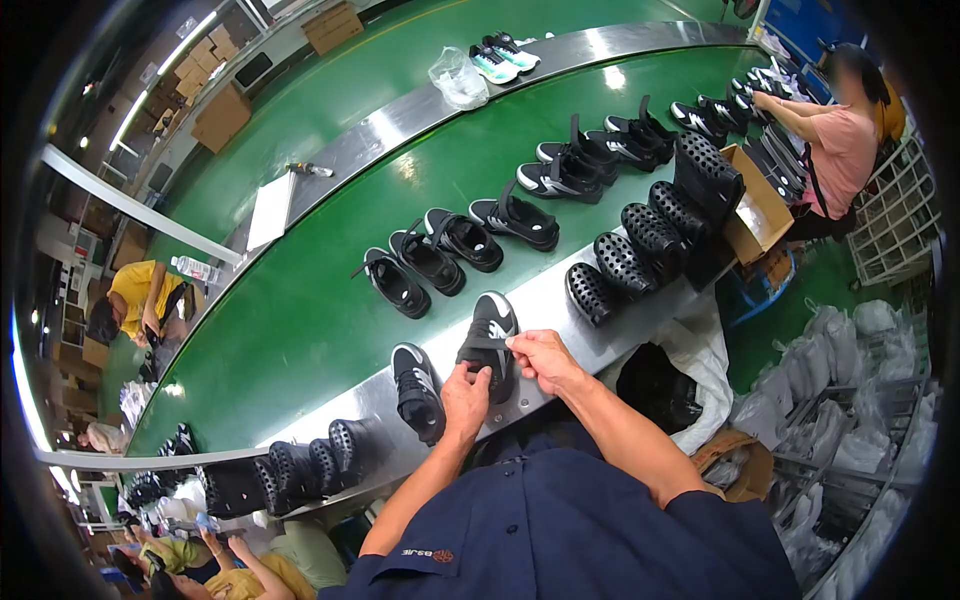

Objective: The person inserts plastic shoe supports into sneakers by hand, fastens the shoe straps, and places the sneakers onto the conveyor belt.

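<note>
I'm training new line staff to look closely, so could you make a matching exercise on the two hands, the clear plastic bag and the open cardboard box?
Column one
1. Right hand
2. Clear plastic bag
3. Left hand
4. Open cardboard box

Column two
A. Touching the shoe, nearer the wearer's torso
B. Near the person in pink
C. Pinching the end of a dark strap
D. Beside the pale sneakers on the far metal ledge

Right pairs: 1-C, 2-D, 3-A, 4-B
</note>
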Demonstrator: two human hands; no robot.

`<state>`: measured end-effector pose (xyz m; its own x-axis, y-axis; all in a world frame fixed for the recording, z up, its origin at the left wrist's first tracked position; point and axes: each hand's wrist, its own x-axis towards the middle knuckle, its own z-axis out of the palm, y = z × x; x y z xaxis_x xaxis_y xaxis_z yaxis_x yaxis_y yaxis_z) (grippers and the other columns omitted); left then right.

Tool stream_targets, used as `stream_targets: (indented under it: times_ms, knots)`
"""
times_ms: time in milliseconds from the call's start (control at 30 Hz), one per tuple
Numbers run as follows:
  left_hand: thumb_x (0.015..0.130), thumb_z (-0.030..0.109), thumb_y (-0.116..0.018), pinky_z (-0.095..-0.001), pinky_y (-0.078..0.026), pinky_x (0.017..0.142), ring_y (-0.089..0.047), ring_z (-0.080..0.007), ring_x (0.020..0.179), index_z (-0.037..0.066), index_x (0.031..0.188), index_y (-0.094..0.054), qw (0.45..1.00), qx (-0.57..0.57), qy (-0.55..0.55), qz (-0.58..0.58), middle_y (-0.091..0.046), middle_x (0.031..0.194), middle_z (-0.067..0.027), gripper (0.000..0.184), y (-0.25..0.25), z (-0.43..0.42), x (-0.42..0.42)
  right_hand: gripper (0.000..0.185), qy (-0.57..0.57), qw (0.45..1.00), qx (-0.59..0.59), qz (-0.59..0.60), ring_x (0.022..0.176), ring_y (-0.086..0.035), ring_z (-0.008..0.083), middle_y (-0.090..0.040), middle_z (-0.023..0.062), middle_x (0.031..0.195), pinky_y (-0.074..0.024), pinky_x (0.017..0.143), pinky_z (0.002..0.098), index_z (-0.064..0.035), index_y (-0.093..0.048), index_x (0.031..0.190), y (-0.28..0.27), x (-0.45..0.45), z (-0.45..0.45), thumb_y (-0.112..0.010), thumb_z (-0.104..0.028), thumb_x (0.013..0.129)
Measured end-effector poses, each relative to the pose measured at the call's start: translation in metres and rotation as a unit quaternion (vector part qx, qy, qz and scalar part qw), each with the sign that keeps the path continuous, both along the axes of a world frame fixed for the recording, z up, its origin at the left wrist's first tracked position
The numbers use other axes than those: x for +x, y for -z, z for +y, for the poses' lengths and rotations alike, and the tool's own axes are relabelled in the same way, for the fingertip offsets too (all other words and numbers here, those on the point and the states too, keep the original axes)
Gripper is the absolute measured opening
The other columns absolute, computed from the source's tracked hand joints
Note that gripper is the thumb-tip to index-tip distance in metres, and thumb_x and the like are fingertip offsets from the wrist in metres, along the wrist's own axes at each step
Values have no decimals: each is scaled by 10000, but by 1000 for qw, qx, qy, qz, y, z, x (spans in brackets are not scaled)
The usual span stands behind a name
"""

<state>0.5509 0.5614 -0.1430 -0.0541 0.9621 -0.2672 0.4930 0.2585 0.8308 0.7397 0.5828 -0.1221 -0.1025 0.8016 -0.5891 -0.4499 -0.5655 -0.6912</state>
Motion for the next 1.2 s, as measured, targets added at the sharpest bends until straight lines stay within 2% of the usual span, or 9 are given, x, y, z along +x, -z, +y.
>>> stream_targets:
  times_ms: [100,133,267,767,967,1100,1133,1167,1200]
  knots:
    - [971,152,-713,-283,-524,731,-648,-112,768,-19,1194,-687,995,-38,-37,-80,-741,850,-46,282,-1,-4,-2,160,-9,1000,-15,-25,571,-451,57,-552,-20,743,-342,445,219,-51,-647,864,9,-6,-3,-722,-154,961]
    - [975,137,-709,-268,-512,753,-630,-103,781,-33,1213,-670,993,-49,-43,-103,-728,864,-32,294,-4,-5,-2,160,-6,1000,-15,-26,570,-452,58,-553,-20,744,-342,445,223,-49,-649,867,13,-9,-5,-718,-158,963]
    - [964,104,-709,-265,-497,835,-636,-115,859,-59,1256,-623,966,-97,-84,-226,-721,905,-52,346,-14,-5,-2,173,-11,998,-27,-59,563,-450,62,-549,-20,726,-347,444,239,-42,-656,868,22,-21,-13,-703,-174,968]
    - [957,93,-717,-243,-481,812,-619,-93,839,-32,1269,-616,947,-83,-115,-289,-711,880,-14,351,0,-9,-5,226,-17,947,17,-319,648,-605,154,-676,64,732,-491,590,366,26,-729,869,41,-57,-23,-714,-186,947]
    - [961,92,-711,-274,-503,786,-636,-100,834,-29,1203,-660,973,-89,-95,-191,-723,890,-25,275,-8,-7,-1,233,-67,925,35,-372,675,-639,191,-695,99,732,-521,634,389,25,-724,885,41,-48,-22,-720,-204,931]
    - [898,105,-739,-377,-539,796,-676,-249,874,0,1137,-696,991,96,89,8,-731,941,-126,265,-37,-25,-22,274,-96,893,90,-430,783,-691,261,-721,148,835,-557,746,409,25,-712,988,16,-21,-28,-744,-232,897]
    - [879,100,-743,-394,-539,809,-674,-283,911,13,1102,-701,969,186,140,88,-723,957,-133,243,-57,-34,-33,436,-123,864,108,-475,949,-694,335,-702,213,1054,-552,865,430,31,-659,1171,14,-10,-29,-767,-259,864]
    - [860,95,-748,-412,-538,823,-672,-317,948,27,1067,-707,929,272,189,167,-714,972,-140,222,-73,-44,-44,479,-127,852,138,-490,981,-684,348,-678,225,1104,-545,886,436,31,-633,1217,7,-8,-29,-769,-261,861]
    - [834,86,-749,-429,-532,835,-649,-344,996,41,1059,-698,920,265,190,217,-697,1001,-140,234,-83,-56,-58,526,-131,838,166,-503,1014,-675,362,-655,238,1155,-539,908,442,30,-608,1263,-3,-7,-33,-771,-262,858]
